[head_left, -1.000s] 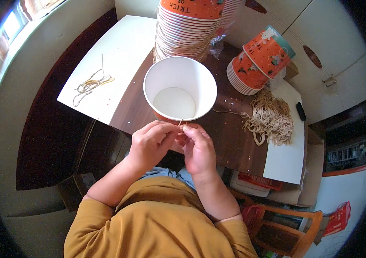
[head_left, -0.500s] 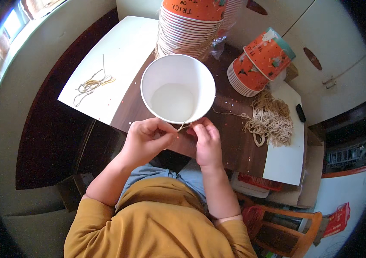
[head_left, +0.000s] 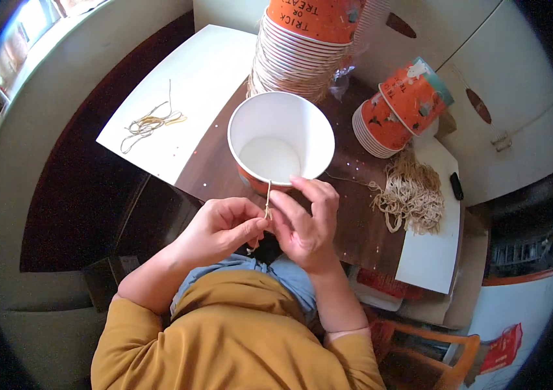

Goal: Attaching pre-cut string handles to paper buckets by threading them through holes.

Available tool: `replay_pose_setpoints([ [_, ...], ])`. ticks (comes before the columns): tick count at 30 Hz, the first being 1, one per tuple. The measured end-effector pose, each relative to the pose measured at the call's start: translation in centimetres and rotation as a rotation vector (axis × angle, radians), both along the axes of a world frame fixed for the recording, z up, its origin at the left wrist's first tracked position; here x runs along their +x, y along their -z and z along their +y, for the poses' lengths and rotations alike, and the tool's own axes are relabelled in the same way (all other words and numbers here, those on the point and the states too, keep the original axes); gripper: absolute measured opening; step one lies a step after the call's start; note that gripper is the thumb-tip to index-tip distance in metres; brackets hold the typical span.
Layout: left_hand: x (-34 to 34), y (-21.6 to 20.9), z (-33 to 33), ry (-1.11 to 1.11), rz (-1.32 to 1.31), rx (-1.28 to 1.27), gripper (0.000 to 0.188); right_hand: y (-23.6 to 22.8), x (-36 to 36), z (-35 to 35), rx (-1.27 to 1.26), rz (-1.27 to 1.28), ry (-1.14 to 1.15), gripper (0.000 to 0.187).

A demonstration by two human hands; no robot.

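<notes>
A white-lined paper bucket (head_left: pixel 281 140) with an orange outside stands on the table in front of me, its open top tilted toward me. From its near rim a thin beige string (head_left: pixel 268 193) runs taut down to my fingers, with a small loop or knot at its lower part. My left hand (head_left: pixel 224 224) pinches the string between thumb and forefinger. Close beside it, my right hand (head_left: pixel 309 224) has its fingers spread, near the rim and the string. Its thumb is by the knot; whether it touches the string I cannot tell. A short string tail hangs below the hands.
Tall stacked orange buckets (head_left: pixel 309 49) rise behind; a shorter bucket stack (head_left: pixel 396 110) leans at right. A heap of beige string (head_left: pixel 413 195) lies near a black object (head_left: pixel 456 186). Loose cords (head_left: pixel 150 127) rest on the white board (head_left: pixel 192 84). A wooden chair (head_left: pixel 432 344) stands lower right.
Both hands have come down from the rim toward me, drawing the string taut. My right fingers have spread from a pinch. The bucket and table appear shifted slightly right and down in view.
</notes>
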State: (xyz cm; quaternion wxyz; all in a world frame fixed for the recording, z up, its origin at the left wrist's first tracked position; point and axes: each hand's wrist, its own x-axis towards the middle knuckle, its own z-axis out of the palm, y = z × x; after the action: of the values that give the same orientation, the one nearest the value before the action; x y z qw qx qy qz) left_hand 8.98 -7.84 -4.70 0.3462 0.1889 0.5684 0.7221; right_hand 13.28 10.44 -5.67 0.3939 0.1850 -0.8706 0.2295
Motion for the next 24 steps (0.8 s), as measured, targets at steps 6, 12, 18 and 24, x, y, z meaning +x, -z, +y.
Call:
replay_pose_setpoints([
  [6,0.3,-1.8,-1.0,0.091,-0.015,0.044,0.019,0.1,-0.2,-1.1,-0.105,0.058,-0.183,0.025],
  [12,0.3,-3.8,-2.7,0.34,-0.085,0.088,0.01,0.0,-0.2,0.2,-0.043,0.037,-0.04,0.021],
  [18,0.5,-4.1,-2.3,0.425,0.033,0.038,0.011,-0.4,0.7,2.3,0.039,-0.078,-0.078,0.02],
  [24,-2.0,-5.7,-3.3,0.441,0.539,-0.339,0.029,-3.5,2.1,9.2,0.117,-0.291,-0.117,0.022],
])
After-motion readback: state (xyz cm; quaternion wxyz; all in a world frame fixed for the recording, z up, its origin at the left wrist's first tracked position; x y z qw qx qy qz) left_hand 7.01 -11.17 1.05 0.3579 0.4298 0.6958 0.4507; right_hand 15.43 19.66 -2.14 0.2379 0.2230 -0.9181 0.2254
